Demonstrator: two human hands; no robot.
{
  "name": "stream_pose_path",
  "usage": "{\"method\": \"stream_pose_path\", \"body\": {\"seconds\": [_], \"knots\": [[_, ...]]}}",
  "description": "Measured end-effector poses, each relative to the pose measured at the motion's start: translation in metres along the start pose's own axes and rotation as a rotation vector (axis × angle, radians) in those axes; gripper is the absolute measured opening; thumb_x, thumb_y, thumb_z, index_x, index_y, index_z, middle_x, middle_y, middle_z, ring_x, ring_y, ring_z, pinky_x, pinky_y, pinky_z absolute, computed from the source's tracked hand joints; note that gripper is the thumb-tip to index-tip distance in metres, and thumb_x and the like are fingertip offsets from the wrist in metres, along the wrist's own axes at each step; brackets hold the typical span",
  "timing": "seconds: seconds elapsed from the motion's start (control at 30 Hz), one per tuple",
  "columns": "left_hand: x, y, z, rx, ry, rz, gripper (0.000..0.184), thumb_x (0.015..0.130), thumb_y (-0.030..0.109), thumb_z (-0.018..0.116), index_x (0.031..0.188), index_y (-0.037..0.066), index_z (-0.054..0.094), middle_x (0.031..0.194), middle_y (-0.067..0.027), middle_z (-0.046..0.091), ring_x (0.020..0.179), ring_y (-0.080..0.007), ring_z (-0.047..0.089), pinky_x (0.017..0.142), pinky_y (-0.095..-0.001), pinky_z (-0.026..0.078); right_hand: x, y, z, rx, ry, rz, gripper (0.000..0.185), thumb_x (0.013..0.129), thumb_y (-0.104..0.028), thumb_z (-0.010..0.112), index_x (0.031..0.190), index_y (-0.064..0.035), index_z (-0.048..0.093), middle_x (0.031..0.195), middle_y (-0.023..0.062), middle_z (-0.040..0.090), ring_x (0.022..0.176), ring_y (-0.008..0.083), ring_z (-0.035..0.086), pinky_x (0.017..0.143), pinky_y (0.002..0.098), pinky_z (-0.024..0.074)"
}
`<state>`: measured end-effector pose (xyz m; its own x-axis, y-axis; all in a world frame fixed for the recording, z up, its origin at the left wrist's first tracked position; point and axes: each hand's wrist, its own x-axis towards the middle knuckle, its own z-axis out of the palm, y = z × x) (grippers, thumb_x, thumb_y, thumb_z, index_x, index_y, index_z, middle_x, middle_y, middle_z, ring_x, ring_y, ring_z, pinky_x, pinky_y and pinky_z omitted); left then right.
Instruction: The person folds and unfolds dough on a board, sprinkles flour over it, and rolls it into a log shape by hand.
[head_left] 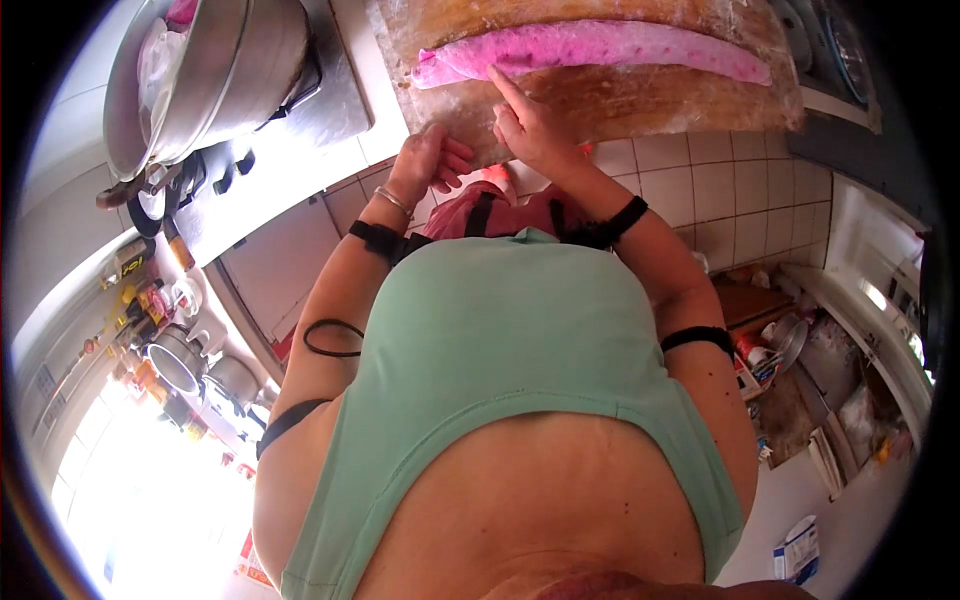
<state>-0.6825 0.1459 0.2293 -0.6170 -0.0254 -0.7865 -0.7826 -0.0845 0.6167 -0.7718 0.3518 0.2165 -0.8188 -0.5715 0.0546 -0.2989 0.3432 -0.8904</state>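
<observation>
A long pink roll of dough (600,48) with darker spots lies across a floured wooden board (620,108). My right hand (535,125) reaches over the board's near edge, index finger stretched out and its tip at the roll's near side, towards the left end. Its other fingers are bent, with nothing seen in them. At the board's near left edge is my left hand (432,163), fingers loosely bent and apart, holding nothing that shows. It stays clear of the dough.
Left of the board a large metal pot (235,75) stands on a stove top (335,90). Utensils with dark handles (180,195) lie beside it. Metal pans (178,358) and bottles stand further left. White floor tiles (715,190) show below the board.
</observation>
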Motion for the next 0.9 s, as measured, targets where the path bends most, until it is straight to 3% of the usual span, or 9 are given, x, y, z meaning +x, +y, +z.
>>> {"method": "stream_pose_path", "body": {"seconds": [0.37,0.7,0.8,0.87,0.9], "knots": [[0.001,0.005,0.001,0.01,0.001,-0.068,0.062,0.102,0.041,0.034,0.097,-0.004,0.075,0.08,-0.016,0.075,0.053,-0.022,0.066,0.046,-0.0331,0.053,0.005,0.007,0.009,-0.059,-0.046,0.06,0.064,0.104,-0.015,0.048,0.165,-0.0195,0.03,0.066,0.0077,0.062,0.063,0.0229,0.062,0.069,0.0399,0.0532],[0.002,0.004,0.0,0.024,0.002,-0.07,0.062,0.101,0.042,0.034,0.097,-0.004,0.076,0.08,-0.0157,0.075,0.055,-0.0219,0.066,0.048,-0.0334,0.054,0.011,0.024,0.022,-0.048,-0.115,0.139,0.066,0.103,-0.014,0.049,0.166,-0.02,0.028,0.067,0.008,0.062,0.064,0.0214,0.062,0.072,0.0393,0.0538],[0.001,0.004,0.0,0.048,0.003,-0.03,0.063,0.102,0.043,0.034,0.097,-0.004,0.076,0.08,-0.0157,0.075,0.055,-0.0218,0.067,0.048,-0.0328,0.054,0.012,0.021,0.019,-0.013,-0.116,0.12,0.065,0.104,-0.012,0.048,0.166,-0.0207,0.029,0.066,0.0056,0.06,0.059,0.0169,0.058,0.063,0.036,0.0527],[0.004,0.002,-0.001,0.005,-0.013,-0.059,0.063,0.102,0.043,0.034,0.099,-0.004,0.076,0.08,-0.0152,0.075,0.055,-0.0213,0.067,0.047,-0.0317,0.053,0.01,0.002,0.01,0.366,-0.156,0.303,0.058,0.107,-0.012,0.046,0.163,-0.0195,0.037,0.066,0.0017,0.059,0.055,0.0109,0.053,0.052,0.0308,0.0482],[0.005,-0.002,-0.001,0.007,-0.012,-0.051,0.063,0.102,0.043,0.034,0.099,-0.004,0.076,0.08,-0.0152,0.075,0.055,-0.0213,0.067,0.047,-0.0317,0.053,0.007,0.004,0.008,0.363,-0.152,0.296,0.058,0.107,-0.012,0.046,0.163,-0.0195,0.037,0.066,0.0017,0.059,0.055,0.0109,0.053,0.052,0.0308,0.0482]]}}
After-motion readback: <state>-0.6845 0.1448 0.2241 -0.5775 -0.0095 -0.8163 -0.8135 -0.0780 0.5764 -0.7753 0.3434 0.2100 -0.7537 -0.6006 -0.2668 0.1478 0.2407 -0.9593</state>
